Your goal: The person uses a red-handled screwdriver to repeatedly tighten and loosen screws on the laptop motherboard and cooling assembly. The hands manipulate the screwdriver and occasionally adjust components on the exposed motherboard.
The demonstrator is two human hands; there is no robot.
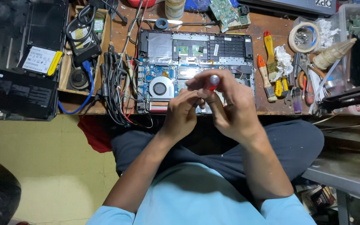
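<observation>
While the person sits cross-legged at the low bench, both hands meet just above its near edge. Right hand (pixel 234 109) is curled shut around a small screwdriver (pixel 213 81), red handle, rounded silver cap pointing up at the camera. Left hand (pixel 183 111) has its fingers (pixel 191 96) pinched in against the tool's lower end; whether they hold a bit or a screw I can't tell, it's hidden. Tool looks light, rigid, with a smooth cap that's likely a bit slippery, so best held on the handle barrel, as it is now. Just beyond the hands lies an opened laptop (pixel 196 54), bottom cover off, fan (pixel 160 88) and blue board exposed; fragile stuff, I'd judge. Left of it a bundle of cables (pixel 115 79), right of it brushes (pixel 267 83) and loose drivers. Farther back, a tape roll (pixel 303 37) and a green circuit board (pixel 226 11).
</observation>
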